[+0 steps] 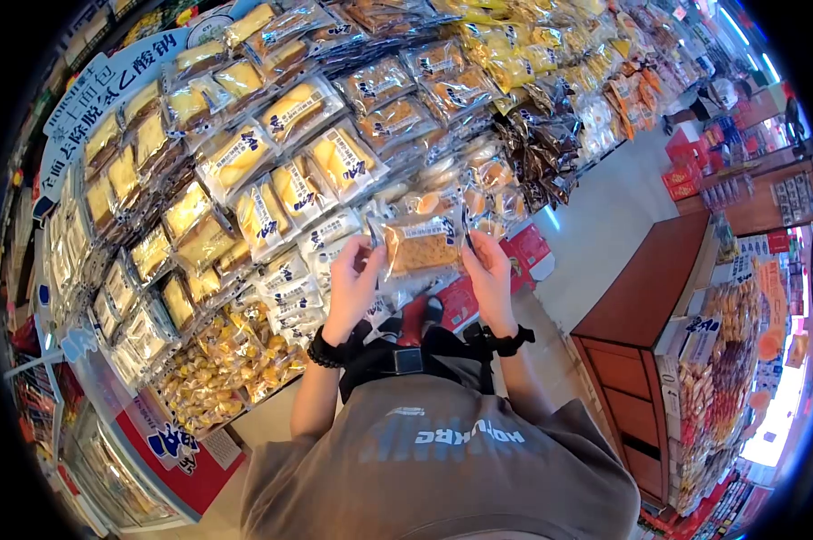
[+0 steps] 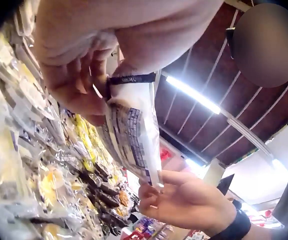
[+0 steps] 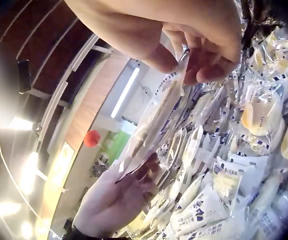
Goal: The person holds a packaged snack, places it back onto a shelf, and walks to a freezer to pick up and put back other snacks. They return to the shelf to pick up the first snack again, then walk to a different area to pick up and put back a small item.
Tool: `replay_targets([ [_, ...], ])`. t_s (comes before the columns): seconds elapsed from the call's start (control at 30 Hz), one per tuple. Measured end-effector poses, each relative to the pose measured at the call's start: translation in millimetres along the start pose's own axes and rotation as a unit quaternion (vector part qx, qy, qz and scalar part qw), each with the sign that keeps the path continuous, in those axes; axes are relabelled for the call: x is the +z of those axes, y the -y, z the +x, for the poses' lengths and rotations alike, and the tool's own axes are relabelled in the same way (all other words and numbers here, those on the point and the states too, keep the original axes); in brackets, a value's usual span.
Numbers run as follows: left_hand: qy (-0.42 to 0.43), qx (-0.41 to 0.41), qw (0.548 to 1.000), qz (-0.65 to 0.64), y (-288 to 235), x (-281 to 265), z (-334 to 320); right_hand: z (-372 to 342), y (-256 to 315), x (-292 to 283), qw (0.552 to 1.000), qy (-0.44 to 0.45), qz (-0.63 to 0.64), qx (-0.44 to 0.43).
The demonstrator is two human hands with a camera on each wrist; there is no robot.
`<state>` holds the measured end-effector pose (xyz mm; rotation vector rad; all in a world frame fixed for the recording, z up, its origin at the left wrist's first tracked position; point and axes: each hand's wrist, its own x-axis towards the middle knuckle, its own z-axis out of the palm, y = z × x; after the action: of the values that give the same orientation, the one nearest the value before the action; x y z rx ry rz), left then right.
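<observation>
A clear-fronted bag of brown bread (image 1: 422, 247) is held up in front of the waist by its two short ends. My left hand (image 1: 354, 277) pinches the left end between thumb and fingers, and my right hand (image 1: 489, 273) pinches the right end. Seen from the left wrist, the printed back of the bread bag (image 2: 131, 132) and its dark end strip show, with the right hand (image 2: 191, 200) at the far end. From the right wrist the bread bag (image 3: 156, 112) appears nearly edge-on, and the left hand (image 3: 116, 197) grips its lower end.
A sloping display of wrapped breads (image 1: 289, 193) fills the front and left. Small yellow packets (image 1: 231, 369) lie at its near edge, dark brown packs (image 1: 546, 139) farther right. A brown wooden cabinet (image 1: 636, 288) with more packaged goods stands to the right, beyond the floor (image 1: 596, 216).
</observation>
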<state>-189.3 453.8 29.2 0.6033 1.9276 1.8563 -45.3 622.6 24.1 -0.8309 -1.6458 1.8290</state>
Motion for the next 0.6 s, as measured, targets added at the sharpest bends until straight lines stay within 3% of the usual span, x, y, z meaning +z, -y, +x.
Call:
replay_targets([
  [0.03, -0.001, -0.006, 1.000, -0.005, -0.4, -1.2, 8.1, 13.2, -1.7, 0.9, 0.999, 0.008, -0.031, -0.031],
  [0.2, -0.038, -0.006, 0.999, -0.024, -16.3, 12.5, 50.6, 79.2, 16.6, 3.3, 0.996, 0.085, 0.023, -0.029],
  [0.3, -0.074, 0.005, 0.995, -0.063, -31.8, 26.5, 77.1, 123.3, 24.7, 8.6, 0.986, 0.138, 0.022, -0.094],
  [0.47, -0.114, -0.018, 0.993, 0.013, -49.3, 53.5, 126.4, 196.5, 32.9, 19.0, 0.980, 0.157, 0.050, -0.114],
  [0.53, -0.142, 0.033, 0.989, 0.027, -37.7, 62.3, 144.6, 226.7, 20.9, 21.7, 0.975, 0.163, 0.014, -0.151],
  [0.6, -0.162, 0.031, 0.986, 0.021, -32.1, 70.1, 155.3, 245.5, 10.0, 25.7, 0.974, 0.165, 0.018, -0.155],
])
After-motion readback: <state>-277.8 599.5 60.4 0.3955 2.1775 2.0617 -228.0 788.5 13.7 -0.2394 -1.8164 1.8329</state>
